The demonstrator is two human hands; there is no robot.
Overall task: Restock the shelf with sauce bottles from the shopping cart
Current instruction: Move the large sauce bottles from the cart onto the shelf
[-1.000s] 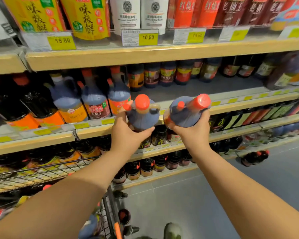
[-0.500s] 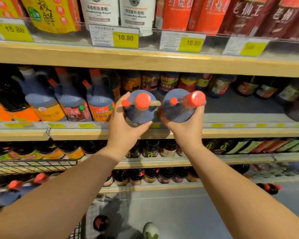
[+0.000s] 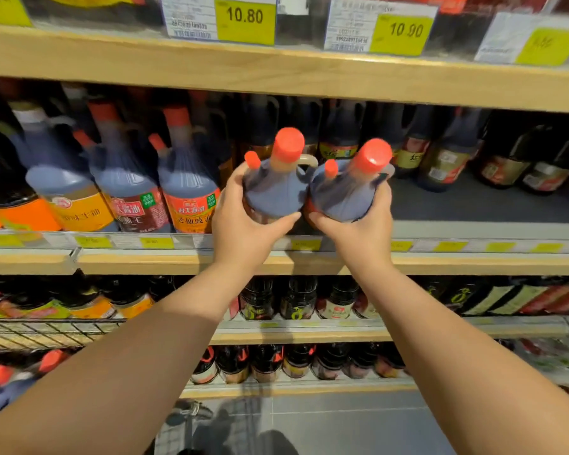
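Facing a long wood-edged store shelf [image 3: 145, 262], middle tier, where a bare grey stretch of board is lying open to the right of the working spot. A wire shopping cart [image 3: 30, 333] is sitting low at the left, with more red-capped bottles showing below it. A row of dark plastic jugs with orange and red labels [image 3: 188, 195] is standing at the shelf front, just left of the hands. The left hand [image 3: 243, 228] is gripping a dark blue-tinted handled sauce bottle [image 3: 273, 192] from below, thumb clamped across the near face and fingers [image 3: 234, 178] wrapped round the far side. The right hand [image 3: 362, 234] is clamping a second matching sauce bottle [image 3: 342, 195] the same way. Both bottles are touching at the shoulder and tipping slightly, bases at the shelf lip; whether they are resting on the board is hidden by the hands. Judging the step as setting both down beside the row. Doing it well likely means carrying the bases fully over the lip, standing each upright with its label outward, sliding the left one snug against the row, then letting go one at a time. The large red screw caps [image 3: 288, 144] are sitting well below the upper shelf, so headroom is looking adequate.
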